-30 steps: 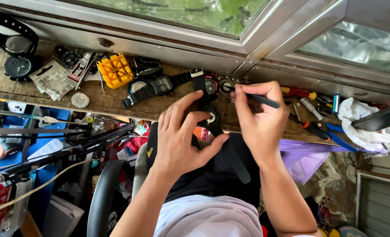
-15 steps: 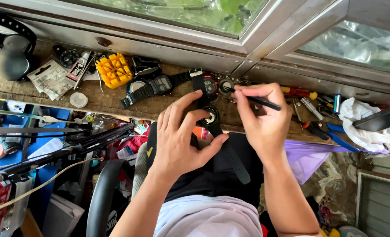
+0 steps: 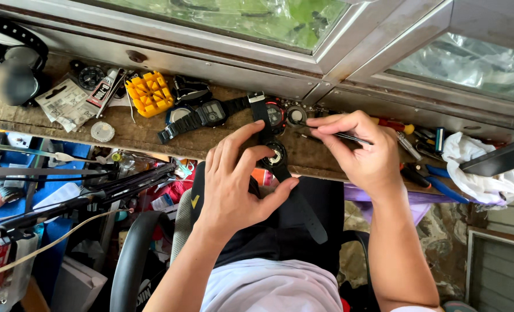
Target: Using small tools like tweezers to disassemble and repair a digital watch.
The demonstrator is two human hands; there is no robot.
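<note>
Mid-job, center frame: my left hand [image 3: 234, 185] fingers clamp the black strap watch [image 3: 276, 155] w/ back open, my right hand [image 3: 364, 153] pinches tweezers [image 3: 349, 137] just beside it; internals exposed, cover not yet refitted.

The left hand [image 3: 234, 185] covers part of the black watch [image 3: 277, 155], and its strap runs out of sight under the palm. The tip of the tweezers [image 3: 352, 138] in the right hand [image 3: 364, 153] is too small to tell. A dark round object [image 3: 14, 72] at the left edge is blurred.
</note>
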